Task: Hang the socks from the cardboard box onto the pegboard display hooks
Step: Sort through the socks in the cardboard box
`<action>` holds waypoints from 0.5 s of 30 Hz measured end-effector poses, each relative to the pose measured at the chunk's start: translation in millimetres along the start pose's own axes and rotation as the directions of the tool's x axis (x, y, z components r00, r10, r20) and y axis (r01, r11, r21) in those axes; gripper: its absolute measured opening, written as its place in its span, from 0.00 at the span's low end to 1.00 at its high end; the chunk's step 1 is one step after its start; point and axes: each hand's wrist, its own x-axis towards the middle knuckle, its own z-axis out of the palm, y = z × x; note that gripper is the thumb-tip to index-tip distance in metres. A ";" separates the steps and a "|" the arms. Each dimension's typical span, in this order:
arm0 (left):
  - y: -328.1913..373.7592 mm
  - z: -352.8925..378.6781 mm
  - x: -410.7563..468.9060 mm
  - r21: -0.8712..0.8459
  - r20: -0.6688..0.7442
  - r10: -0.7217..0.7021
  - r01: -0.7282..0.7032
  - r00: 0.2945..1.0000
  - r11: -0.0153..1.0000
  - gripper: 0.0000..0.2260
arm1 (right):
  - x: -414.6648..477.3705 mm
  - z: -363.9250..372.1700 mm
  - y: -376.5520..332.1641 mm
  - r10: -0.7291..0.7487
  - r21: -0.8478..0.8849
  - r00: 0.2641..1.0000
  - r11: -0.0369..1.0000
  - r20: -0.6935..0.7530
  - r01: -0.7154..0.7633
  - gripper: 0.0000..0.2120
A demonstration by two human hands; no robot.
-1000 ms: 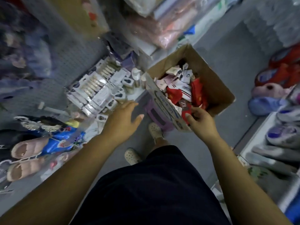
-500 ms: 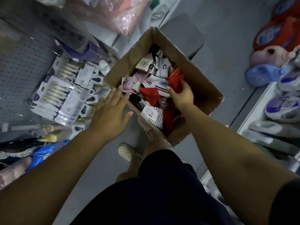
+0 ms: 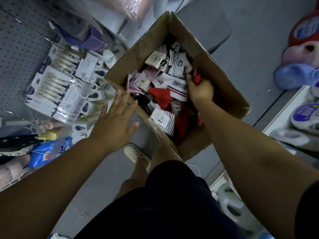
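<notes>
Curled tight, the right hand [image 3: 200, 89] pinches a bunched red sock [image 3: 196, 78] between thumb and fingers, deep inside the cardboard box [image 3: 229, 95] and close to its right wall. The sock is mostly hidden in the fist. Only a crumpled red end shows past the fingertips, pointing toward the box's far corner. As far as it can be judged, its long axis runs from the fist toward that corner. Whether it carries a card or hanger cannot be told.

The left hand [image 3: 113, 121] holds nothing. Its fingers are straight and spread, hovering over the box's near-left rim with the fingertips aimed into the box, just short of the pink and black socks lying there. Between the two hands, in the middle of the box, lies a white sock with lettering [image 3: 172, 84], its length running across the box from the left wall toward the right hand.

The coming move turns on the pegboard [image 3: 19, 54], which stands well apart on the box's left side, beyond the left hand, with packaged goods [image 3: 57, 87] hanging from it. The gripped sock is therefore on the far side of the box from its target. The right hand alone has it, while the free left hand is the nearer one to the board. Lifting the sock out probably means carrying it leftward over the rim.
</notes>
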 end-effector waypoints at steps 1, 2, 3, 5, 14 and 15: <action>0.8 -0.5 -0.9 -0.009 0.003 -0.003 0.003 1.000 1.000 0.30 | -3.7 -4.6 1.0 0.003 0.013 1.000 1.000 -0.005 -0.003 0.26; 2.1 -1.9 -1.9 -0.019 0.002 -0.007 0.007 1.000 1.000 0.30 | -9.7 -10.9 0.8 0.004 0.040 1.000 0.999 -0.009 -0.003 0.26; 4.0 -3.3 -2.9 -0.028 -0.001 -0.011 0.011 1.000 1.000 0.30 | -15.8 -17.7 1.1 -0.001 0.074 1.000 0.997 -0.009 0.002 0.26; 7.8 -7.4 -4.3 -0.046 0.007 -0.022 0.023 1.000 0.999 0.29 | -30.9 -33.3 1.8 -0.044 0.156 0.999 0.987 -0.006 0.045 0.22; 60.0 -62.6 -33.2 -0.626 -0.102 -0.141 0.047 0.985 0.779 0.25 | -151.5 -101.6 -29.0 -0.150 0.555 0.972 0.832 0.179 0.026 0.10; 67.2 -69.3 -38.5 -0.719 -0.083 -0.150 0.045 0.985 0.694 0.26 | -165.2 -104.5 -34.1 -0.146 0.584 0.961 0.811 0.235 -0.019 0.12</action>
